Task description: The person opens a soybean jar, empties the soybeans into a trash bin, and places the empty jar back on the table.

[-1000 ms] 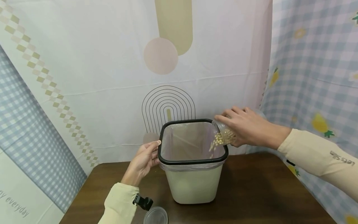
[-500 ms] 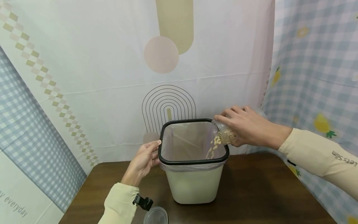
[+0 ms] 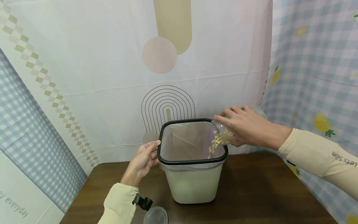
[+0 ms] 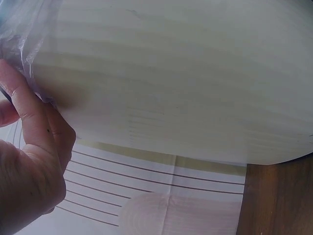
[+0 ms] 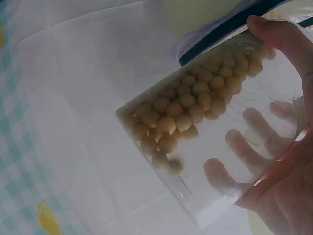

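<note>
A pale trash bin (image 3: pixel 193 186) with a black rim (image 3: pixel 193 162) and a thin plastic liner (image 3: pixel 179 137) stands upright on the table. My left hand (image 3: pixel 142 160) pinches the rim at its left side, thumb on top; the left wrist view shows its fingers against the bunched liner (image 4: pixel 29 34). Over the bin's right edge, my right hand (image 3: pixel 247 127) grips a clear jar (image 3: pixel 219 126), tilted mouth-down to the left. Round yellowish beans (image 3: pixel 214 144), like soybeans, fall from it into the bin. In the right wrist view, many beans (image 5: pixel 186 103) lie along the jar's lower side. The bin's floor is hidden.
A clear round lid (image 3: pixel 155 215) lies on the brown wooden table (image 3: pixel 251 186), near the front and left of the bin. Behind hangs a white patterned cloth (image 3: pixel 106 62), with a blue checked cloth (image 3: pixel 310 77) on the right.
Beans keep streaming from the jar, and the falling stream's shape varies slightly. Both hands, the jar and the bin hold nearly the same places; the head view shifts a little.
</note>
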The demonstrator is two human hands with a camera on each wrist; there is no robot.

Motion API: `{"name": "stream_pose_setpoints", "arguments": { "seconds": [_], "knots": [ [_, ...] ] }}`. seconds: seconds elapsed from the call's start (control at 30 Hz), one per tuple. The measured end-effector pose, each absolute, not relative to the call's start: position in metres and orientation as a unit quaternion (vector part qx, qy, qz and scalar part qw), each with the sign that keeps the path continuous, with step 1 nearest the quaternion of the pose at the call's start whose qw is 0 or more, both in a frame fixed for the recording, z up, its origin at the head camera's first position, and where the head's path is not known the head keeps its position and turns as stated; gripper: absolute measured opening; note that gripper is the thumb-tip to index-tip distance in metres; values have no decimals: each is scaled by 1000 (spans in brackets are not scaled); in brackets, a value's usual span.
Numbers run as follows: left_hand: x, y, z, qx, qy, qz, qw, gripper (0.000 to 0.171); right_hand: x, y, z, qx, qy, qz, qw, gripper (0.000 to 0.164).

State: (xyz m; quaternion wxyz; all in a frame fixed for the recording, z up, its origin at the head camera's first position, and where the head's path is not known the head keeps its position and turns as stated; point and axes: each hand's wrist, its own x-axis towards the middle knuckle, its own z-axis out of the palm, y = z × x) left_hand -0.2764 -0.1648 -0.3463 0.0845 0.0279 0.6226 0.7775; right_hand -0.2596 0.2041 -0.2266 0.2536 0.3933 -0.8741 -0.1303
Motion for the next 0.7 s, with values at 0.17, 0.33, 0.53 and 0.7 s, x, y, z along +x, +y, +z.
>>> {"name": "stream_pose_setpoints", "arguments": {
  "seconds": [0.17,0.33,0.53,0.7],
  "knots": [
    [-276,-164,-346,28,623,777,81,39,-259,203,-227,392,-874,-134,254,96],
    [-276,-164,-347,26,620,780,83,38,-260,203,-230,397,-868,-139,263,95],
    [-276,-164,-347,23,622,778,85,38,-260,201,-230,407,-859,-141,277,93],
    [-276,-164,-346,23,625,775,85,41,-259,202,-231,412,-852,-145,288,93]
  ]
}}
